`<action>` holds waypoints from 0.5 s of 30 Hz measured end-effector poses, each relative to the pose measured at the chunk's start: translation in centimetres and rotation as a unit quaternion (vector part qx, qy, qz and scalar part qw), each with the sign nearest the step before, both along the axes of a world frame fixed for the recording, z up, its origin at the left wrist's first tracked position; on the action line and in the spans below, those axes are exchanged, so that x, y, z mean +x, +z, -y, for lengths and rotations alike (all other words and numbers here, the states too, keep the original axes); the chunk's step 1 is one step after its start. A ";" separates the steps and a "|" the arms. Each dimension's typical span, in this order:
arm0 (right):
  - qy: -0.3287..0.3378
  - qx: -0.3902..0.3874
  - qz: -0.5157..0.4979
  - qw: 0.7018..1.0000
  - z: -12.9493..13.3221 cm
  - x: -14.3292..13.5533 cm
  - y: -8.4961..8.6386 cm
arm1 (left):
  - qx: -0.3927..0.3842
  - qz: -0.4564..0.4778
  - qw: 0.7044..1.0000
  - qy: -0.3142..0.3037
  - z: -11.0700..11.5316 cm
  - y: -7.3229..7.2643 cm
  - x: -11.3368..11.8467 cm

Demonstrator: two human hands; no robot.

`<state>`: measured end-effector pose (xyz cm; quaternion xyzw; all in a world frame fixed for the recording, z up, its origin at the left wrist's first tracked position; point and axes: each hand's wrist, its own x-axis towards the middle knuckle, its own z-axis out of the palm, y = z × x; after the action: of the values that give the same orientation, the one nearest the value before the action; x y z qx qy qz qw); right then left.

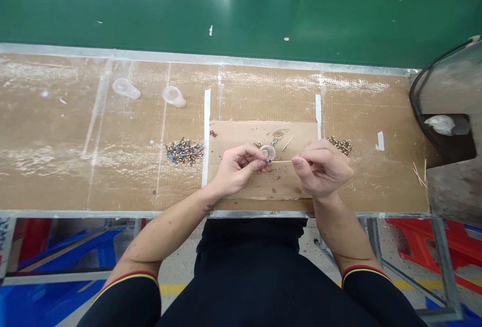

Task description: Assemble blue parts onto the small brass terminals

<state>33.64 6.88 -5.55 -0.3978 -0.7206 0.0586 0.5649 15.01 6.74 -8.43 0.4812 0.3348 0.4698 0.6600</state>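
Note:
Between the thumb and fingertips of my left hand (241, 169) is a small blue-tipped metal part (268, 160); its exact kind is too small to make out. My right hand (324, 166) pinches a thin wooden stick (281, 161), whose tip points left and meets the part. Just behind the fingertips sits a small clear round dish (268, 151), partly covered by my left hand. Another blue-and-brass piece (274, 141) and a second wooden stick (288, 143) lie close by on a cardboard sheet (226, 186).
A heap of blue-and-brass parts (184, 151) lies left of the sheet, and a heap of brass pieces (340, 145) right of it. Two clear plastic cups (126, 88) lie farther left. Loose sticks (418, 175) rest near a grey machine (455, 181) at right.

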 end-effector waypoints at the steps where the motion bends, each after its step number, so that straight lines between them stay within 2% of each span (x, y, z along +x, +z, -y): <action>1: -0.009 -0.002 0.005 1.000 0.0 0.0 0.0 | 0.001 -0.002 1.000 -0.001 0.0 0.0 0.0; 4: -0.017 -0.006 0.013 1.000 0.0 0.0 0.0 | 0.003 -0.011 1.000 -0.006 0.1 0.0 -0.1; 9: 0.029 -0.002 -0.007 1.000 -0.1 -0.1 0.2 | -0.001 0.002 1.000 -0.003 0.1 0.0 -0.1; 15: 0.049 0.005 -0.010 0.999 -0.3 0.0 0.1 | -0.019 0.015 1.000 0.003 0.1 0.3 0.0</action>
<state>33.60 7.14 -5.42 -0.3585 -0.7336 0.0868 0.5707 15.03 6.68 -8.14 0.4608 0.3348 0.4723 0.6727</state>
